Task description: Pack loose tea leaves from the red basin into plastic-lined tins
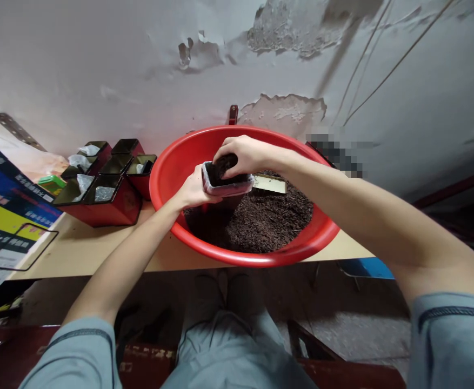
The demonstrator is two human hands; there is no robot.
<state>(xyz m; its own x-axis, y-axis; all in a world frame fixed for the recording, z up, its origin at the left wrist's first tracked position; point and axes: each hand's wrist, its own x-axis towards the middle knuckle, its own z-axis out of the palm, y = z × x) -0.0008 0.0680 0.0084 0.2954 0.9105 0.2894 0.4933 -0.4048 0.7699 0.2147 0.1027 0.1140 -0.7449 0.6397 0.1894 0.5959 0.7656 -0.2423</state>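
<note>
Over a wide red basin (pixel 245 259) I hold a small rectangular container (pixel 231 189) with a pale plastic-like lining at its rim. My left hand (pixel 196 189) grips its left side. Dark, crumbly soil (pixel 224 163) shows inside the container. Curled fingers of my right hand (pixel 239 154) reach into its opening and close around a clump of the soil. More loose dark soil (pixel 269 221) fills the bottom of the basin. A flat, pale piece (pixel 271 184) lies on that soil, just right of the container.
Several red square pots (pixel 115 208), some with clear plastic inside, stand left of the basin on a wooden table (pixel 159 256). A printed board (pixel 5 210) leans at the far left. Behind the table rises a peeling wall (pixel 119 65). A blue surface (pixel 366 267) shows below right.
</note>
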